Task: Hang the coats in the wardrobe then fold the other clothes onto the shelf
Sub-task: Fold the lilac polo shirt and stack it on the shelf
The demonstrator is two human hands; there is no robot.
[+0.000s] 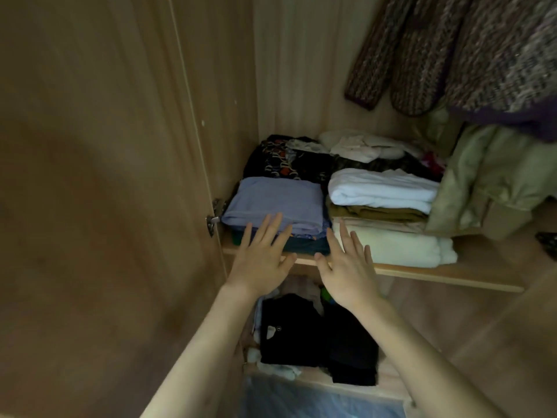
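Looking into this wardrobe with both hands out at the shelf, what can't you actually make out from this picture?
- Hangers and rail: cut off by the top edge of the head view; only the knitted coats' lower parts show.
- Dark garments under the lilac top: covered by it and the left hand.
- Lower shelf contents: partly behind the right hand and forearms.
- Green coat: upper part hidden behind the knits.

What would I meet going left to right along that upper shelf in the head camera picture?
Wardrobe door → door hinge → folded lavender garment, left hand at its front → right hand → folded white garment → olive green coat.
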